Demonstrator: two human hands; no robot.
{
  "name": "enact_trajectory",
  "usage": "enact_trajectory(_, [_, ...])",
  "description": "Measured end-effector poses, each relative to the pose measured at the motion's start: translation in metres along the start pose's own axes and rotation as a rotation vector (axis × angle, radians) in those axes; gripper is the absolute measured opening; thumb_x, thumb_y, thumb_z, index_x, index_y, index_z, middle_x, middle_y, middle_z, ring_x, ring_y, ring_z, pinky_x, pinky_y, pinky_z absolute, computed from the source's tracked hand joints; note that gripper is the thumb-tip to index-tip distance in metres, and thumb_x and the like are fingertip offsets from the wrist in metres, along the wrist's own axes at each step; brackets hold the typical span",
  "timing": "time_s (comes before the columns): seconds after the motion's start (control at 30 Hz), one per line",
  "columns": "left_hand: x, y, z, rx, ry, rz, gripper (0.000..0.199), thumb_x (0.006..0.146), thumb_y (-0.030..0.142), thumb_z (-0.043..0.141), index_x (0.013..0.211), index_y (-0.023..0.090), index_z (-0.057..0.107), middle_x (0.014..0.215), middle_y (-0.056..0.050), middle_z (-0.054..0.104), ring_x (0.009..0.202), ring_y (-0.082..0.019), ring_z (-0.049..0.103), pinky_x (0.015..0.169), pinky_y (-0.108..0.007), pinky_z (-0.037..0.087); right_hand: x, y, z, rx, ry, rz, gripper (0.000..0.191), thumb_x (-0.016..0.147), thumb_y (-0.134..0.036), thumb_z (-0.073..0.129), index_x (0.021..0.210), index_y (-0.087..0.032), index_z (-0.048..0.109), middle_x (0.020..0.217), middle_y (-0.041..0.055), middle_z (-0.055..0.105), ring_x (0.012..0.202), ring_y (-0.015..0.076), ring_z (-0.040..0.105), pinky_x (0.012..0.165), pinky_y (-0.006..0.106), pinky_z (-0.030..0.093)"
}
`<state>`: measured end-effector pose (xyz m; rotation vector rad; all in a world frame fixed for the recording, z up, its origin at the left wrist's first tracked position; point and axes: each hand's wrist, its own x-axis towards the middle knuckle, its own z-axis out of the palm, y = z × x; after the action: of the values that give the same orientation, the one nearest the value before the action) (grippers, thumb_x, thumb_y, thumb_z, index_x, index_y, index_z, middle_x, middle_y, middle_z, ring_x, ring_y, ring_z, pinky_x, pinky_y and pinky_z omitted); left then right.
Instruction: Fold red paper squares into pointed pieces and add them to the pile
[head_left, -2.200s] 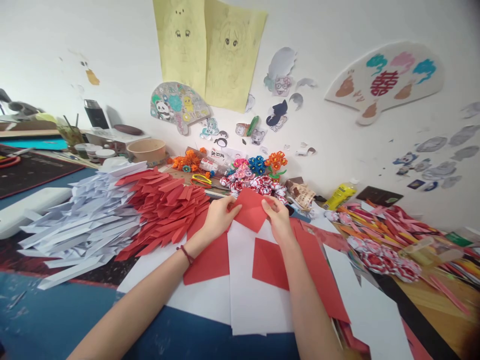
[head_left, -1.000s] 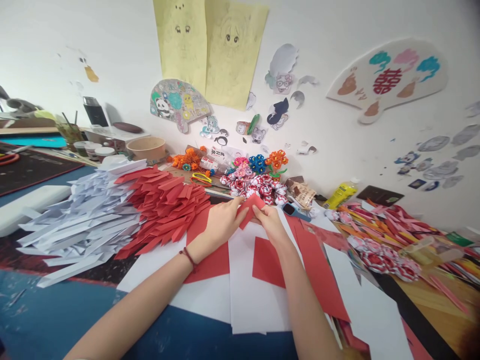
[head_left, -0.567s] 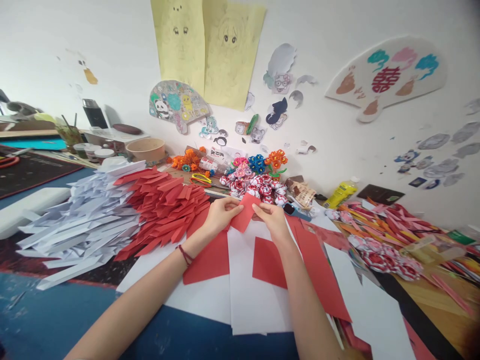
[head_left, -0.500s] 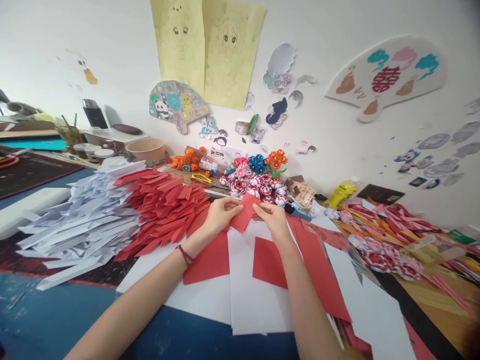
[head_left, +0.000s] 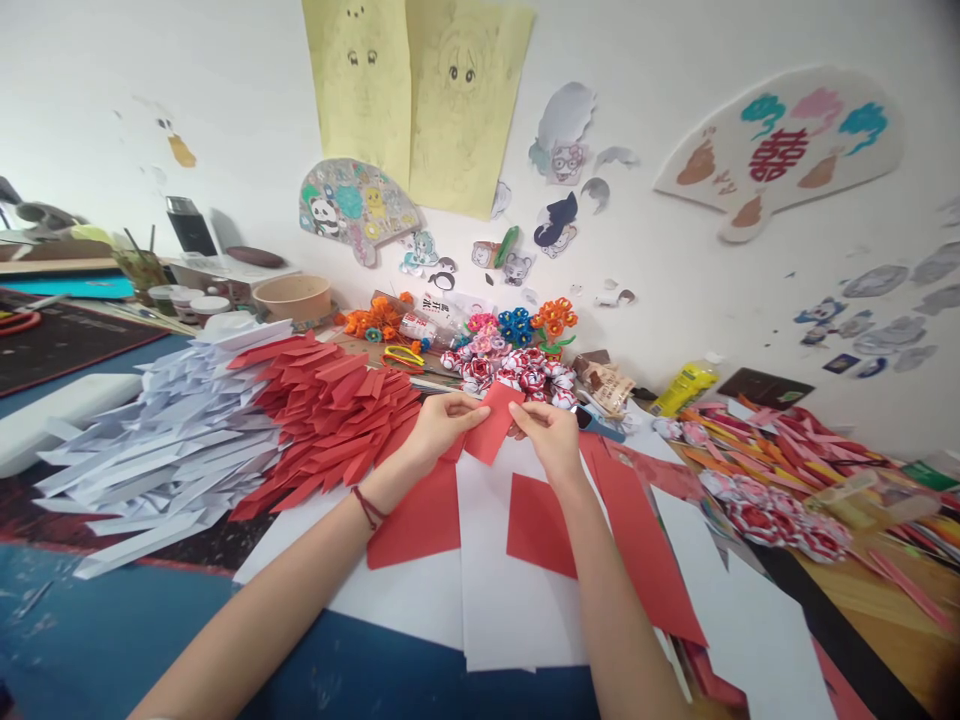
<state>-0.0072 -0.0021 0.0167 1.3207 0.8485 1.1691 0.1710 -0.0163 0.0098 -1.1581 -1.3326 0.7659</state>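
Bench [head_left: 866, 590] stands against a white wall [head_left: 225, 60]; a blue covering [head_left: 75, 620] lies over its near side. Clock positions are read from the red paper piece [head_left: 493, 425]. On the wall we note yellow drawing sheets [head_left: 360, 110] toward eleven and a painted fan [head_left: 780, 150] toward two.

Containers: tan bowl [head_left: 292, 300] at ten, contents not visible to us; beyond it, small lidded pots [head_left: 210, 306] and a cup [head_left: 139, 272] with dark sticks standing in it. Yellow bottle [head_left: 684, 387] at three, tilted.

At nine we record heaped red strips [head_left: 330, 405], then white strips [head_left: 172, 440]; at twelve, red-and-white flowers [head_left: 525, 372].

The red paper piece is held between both hands, above white sheets [head_left: 517, 610]. Left hand [head_left: 442, 425], at nine, is pinched closed on its left edge; right hand [head_left: 551, 435], at three, is pinched closed on its right.
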Motion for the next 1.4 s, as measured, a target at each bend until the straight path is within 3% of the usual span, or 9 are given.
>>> enact_trajectory(0.23, [0.000,0.004,-0.005,0.007,-0.047,0.020,0.042,0.069,0.050,0.072,0.088,0.013,0.073,0.091,-0.009,0.073,0.080,-0.018,0.066,0.071,-0.026,0.050,-0.006,-0.012,0.004,-0.060,-0.002,-0.059,0.036,0.073,-0.052,0.068,0.070,-0.017,0.068,0.056,0.0031,0.065,0.053,0.0195,0.064,0.052,0.028,0.051])
enact_trajectory(0.43, [0.001,0.001,-0.002,0.097,0.061,0.176,0.039,0.071,0.048,0.071,0.087,0.012,0.073,0.089,-0.009,0.074,0.083,-0.020,0.067,0.075,-0.028,0.052,-0.009,-0.015,0.005,-0.093,0.001,-0.080,0.034,0.075,-0.050,0.067,0.071,-0.016,0.067,0.055,0.0021,0.063,0.052,0.0184,0.063,0.052,0.027,0.050])
enact_trajectory(0.73, [-0.001,0.001,-0.002,0.231,0.112,0.293,0.036,0.077,0.047,0.065,0.085,0.013,0.073,0.084,-0.007,0.074,0.076,-0.018,0.066,0.068,-0.024,0.050,-0.008,-0.016,0.005,-0.094,-0.015,-0.100,0.037,0.077,-0.053,0.064,0.069,-0.017,0.066,0.053,0.0020,0.062,0.050,0.0180,0.062,0.051,0.027,0.049])
enact_trajectory(1.23, [-0.003,0.009,-0.001,0.138,0.109,0.245,0.037,0.077,0.048,0.064,0.076,0.012,0.070,0.073,-0.003,0.069,0.069,-0.014,0.059,0.063,-0.021,0.046,-0.009,-0.020,0.003,-0.071,-0.065,-0.105,0.039,0.081,-0.055,0.059,0.068,-0.018,0.063,0.053,0.0018,0.062,0.051,0.0166,0.060,0.052,0.026,0.047])
enact_trajectory(1.4, [-0.002,0.008,-0.001,0.128,0.111,0.236,0.035,0.075,0.047,0.068,0.080,0.013,0.072,0.078,-0.004,0.070,0.074,-0.015,0.061,0.069,-0.023,0.047,-0.009,-0.019,0.001,-0.076,-0.073,-0.096,0.039,0.081,-0.054,0.059,0.067,-0.018,0.063,0.052,0.0024,0.061,0.050,0.0163,0.059,0.052,0.026,0.046])
